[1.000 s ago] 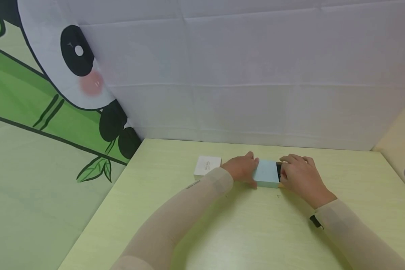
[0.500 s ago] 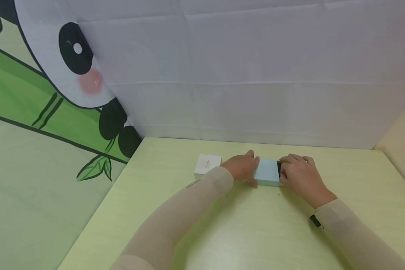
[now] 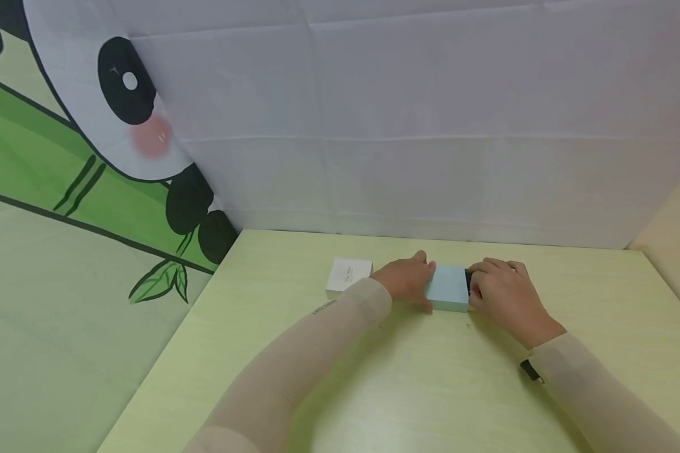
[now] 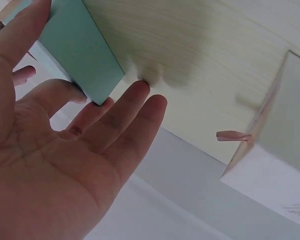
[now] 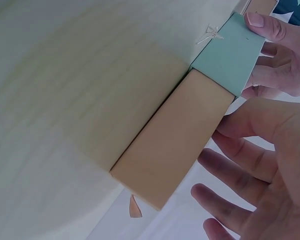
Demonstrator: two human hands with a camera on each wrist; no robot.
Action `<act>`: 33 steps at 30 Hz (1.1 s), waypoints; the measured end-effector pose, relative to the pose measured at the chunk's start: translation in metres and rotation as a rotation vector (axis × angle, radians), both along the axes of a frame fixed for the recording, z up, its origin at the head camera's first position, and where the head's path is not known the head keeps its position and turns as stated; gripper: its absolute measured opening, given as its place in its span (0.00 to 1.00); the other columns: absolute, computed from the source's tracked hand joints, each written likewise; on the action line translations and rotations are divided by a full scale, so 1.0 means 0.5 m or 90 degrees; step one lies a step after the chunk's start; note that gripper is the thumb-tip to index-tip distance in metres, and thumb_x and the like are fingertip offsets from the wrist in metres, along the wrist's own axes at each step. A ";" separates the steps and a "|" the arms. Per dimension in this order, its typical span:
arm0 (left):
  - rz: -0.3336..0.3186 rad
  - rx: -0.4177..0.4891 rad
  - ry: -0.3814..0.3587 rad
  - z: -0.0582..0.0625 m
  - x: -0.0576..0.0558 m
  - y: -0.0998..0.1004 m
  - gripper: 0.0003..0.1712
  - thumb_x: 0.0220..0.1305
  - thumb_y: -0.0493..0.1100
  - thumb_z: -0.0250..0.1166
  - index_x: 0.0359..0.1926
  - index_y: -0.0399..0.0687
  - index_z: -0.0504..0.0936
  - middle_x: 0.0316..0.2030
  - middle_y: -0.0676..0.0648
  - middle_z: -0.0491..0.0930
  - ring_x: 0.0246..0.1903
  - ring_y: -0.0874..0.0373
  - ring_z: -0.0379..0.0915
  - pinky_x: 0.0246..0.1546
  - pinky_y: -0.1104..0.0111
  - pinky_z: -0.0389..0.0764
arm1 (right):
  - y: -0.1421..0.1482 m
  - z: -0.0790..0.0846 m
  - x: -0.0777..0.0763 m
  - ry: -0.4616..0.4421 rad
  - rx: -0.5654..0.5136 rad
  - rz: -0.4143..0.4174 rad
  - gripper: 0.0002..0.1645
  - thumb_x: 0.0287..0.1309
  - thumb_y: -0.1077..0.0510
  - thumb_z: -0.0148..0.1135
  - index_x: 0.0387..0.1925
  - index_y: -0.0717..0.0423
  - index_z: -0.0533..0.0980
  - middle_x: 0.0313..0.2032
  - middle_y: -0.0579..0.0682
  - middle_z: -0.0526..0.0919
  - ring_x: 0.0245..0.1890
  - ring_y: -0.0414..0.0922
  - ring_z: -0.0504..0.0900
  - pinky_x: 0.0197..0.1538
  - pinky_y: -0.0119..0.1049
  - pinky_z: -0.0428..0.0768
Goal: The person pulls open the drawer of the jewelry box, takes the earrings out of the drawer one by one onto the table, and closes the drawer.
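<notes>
A pale blue-green box sleeve [image 3: 449, 284] lies on the table between both hands. My left hand [image 3: 405, 281] holds its left end, thumb at the near side and fingers at the far side. Out of its right end sticks a tan drawer [image 5: 172, 140] with a dark inside and a ribbon tab [image 5: 135, 206] at its outer end. My right hand [image 3: 507, 299] holds the drawer's upper edge near the sleeve; in the right wrist view thumb and index meet there, tips partly hidden, other fingers spread loosely. What lies inside the drawer is hidden.
A white box [image 3: 348, 275] with small printing stands left of the left hand; the left wrist view shows its ribbon tab [image 4: 234, 136]. The pale wooden table [image 3: 430, 384] ends at a white cloth backdrop [image 3: 402, 182]. A printed panda cloth [image 3: 90, 251] hangs at left.
The dark strip between sleeve and right hand has narrowed slightly since a second ago. Both hands keep nearly the same places, and the white box has not moved.
</notes>
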State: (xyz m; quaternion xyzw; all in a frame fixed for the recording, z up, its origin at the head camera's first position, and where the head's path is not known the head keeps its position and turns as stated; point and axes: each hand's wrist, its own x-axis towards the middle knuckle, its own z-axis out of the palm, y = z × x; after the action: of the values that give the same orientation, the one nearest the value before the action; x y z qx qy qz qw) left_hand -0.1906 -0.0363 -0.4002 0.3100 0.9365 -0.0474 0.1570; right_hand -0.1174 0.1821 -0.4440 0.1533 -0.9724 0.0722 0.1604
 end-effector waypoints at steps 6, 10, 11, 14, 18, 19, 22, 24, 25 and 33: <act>0.000 0.000 -0.001 -0.002 -0.001 0.000 0.63 0.75 0.65 0.83 0.97 0.52 0.59 0.80 0.50 0.71 0.63 0.59 0.79 0.72 0.67 0.86 | 0.000 -0.001 -0.002 -0.005 -0.004 0.001 0.12 0.68 0.64 0.73 0.27 0.53 0.87 0.58 0.58 0.97 0.67 0.64 0.91 0.69 0.73 0.81; -0.002 0.003 0.001 -0.005 -0.002 0.000 0.63 0.75 0.65 0.83 0.97 0.52 0.59 0.80 0.49 0.71 0.63 0.59 0.79 0.72 0.67 0.86 | -0.001 -0.002 -0.002 -0.008 -0.008 0.002 0.12 0.68 0.64 0.73 0.27 0.52 0.87 0.59 0.58 0.97 0.67 0.64 0.91 0.69 0.73 0.81; -0.003 0.003 0.002 -0.005 -0.002 -0.001 0.63 0.75 0.65 0.83 0.97 0.51 0.59 0.80 0.49 0.71 0.63 0.59 0.79 0.72 0.67 0.86 | -0.001 -0.001 -0.001 -0.008 -0.008 0.003 0.12 0.68 0.64 0.74 0.27 0.52 0.87 0.59 0.59 0.97 0.67 0.64 0.91 0.68 0.73 0.81; -0.005 0.006 0.002 -0.005 -0.002 -0.001 0.63 0.75 0.65 0.83 0.96 0.51 0.60 0.80 0.49 0.71 0.63 0.58 0.79 0.72 0.67 0.86 | -0.001 -0.002 0.001 -0.011 -0.005 0.004 0.11 0.67 0.64 0.75 0.27 0.52 0.87 0.60 0.60 0.96 0.67 0.65 0.91 0.67 0.72 0.82; -0.006 0.002 0.005 -0.004 0.000 0.000 0.63 0.75 0.65 0.83 0.96 0.51 0.60 0.81 0.49 0.71 0.62 0.59 0.79 0.70 0.67 0.86 | 0.000 -0.004 0.002 -0.008 -0.003 0.006 0.11 0.67 0.64 0.76 0.27 0.52 0.87 0.60 0.61 0.96 0.66 0.65 0.92 0.66 0.71 0.83; -0.006 -0.002 0.006 -0.004 0.000 0.001 0.63 0.75 0.65 0.82 0.97 0.52 0.60 0.81 0.49 0.71 0.62 0.59 0.79 0.70 0.67 0.86 | 0.000 -0.004 0.003 -0.005 -0.002 0.007 0.11 0.67 0.64 0.76 0.27 0.52 0.87 0.60 0.61 0.96 0.66 0.65 0.92 0.65 0.71 0.83; -0.006 -0.014 0.011 -0.004 -0.001 0.002 0.64 0.76 0.66 0.81 0.97 0.52 0.58 0.82 0.50 0.70 0.61 0.60 0.79 0.69 0.68 0.87 | 0.000 -0.005 0.002 0.003 0.002 0.009 0.11 0.66 0.64 0.76 0.27 0.53 0.86 0.60 0.62 0.97 0.65 0.65 0.93 0.64 0.71 0.84; -0.005 -0.018 0.012 -0.005 -0.001 0.003 0.64 0.77 0.67 0.81 0.98 0.53 0.57 0.83 0.50 0.69 0.61 0.60 0.79 0.69 0.68 0.87 | 0.000 -0.006 0.003 0.005 0.005 0.010 0.11 0.66 0.64 0.76 0.27 0.54 0.86 0.60 0.62 0.97 0.64 0.65 0.93 0.63 0.71 0.85; -0.005 -0.018 0.011 -0.005 -0.001 0.003 0.64 0.77 0.66 0.81 0.98 0.52 0.57 0.83 0.50 0.69 0.61 0.60 0.79 0.69 0.68 0.87 | 0.000 -0.006 0.002 0.005 0.006 0.009 0.11 0.66 0.64 0.76 0.27 0.54 0.86 0.60 0.62 0.97 0.64 0.65 0.93 0.63 0.71 0.85; -0.006 -0.012 0.011 -0.006 -0.002 0.003 0.64 0.77 0.66 0.81 0.97 0.52 0.57 0.82 0.50 0.70 0.61 0.60 0.78 0.69 0.69 0.86 | 0.000 -0.006 0.002 0.016 0.006 0.016 0.10 0.66 0.64 0.76 0.27 0.54 0.87 0.59 0.62 0.97 0.63 0.64 0.94 0.62 0.71 0.86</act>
State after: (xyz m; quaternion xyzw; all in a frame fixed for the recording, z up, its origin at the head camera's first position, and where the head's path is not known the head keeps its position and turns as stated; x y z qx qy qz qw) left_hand -0.1914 -0.0350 -0.4035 0.3126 0.9358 -0.0600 0.1519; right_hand -0.1162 0.1819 -0.4471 0.1670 -0.9687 0.0679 0.1707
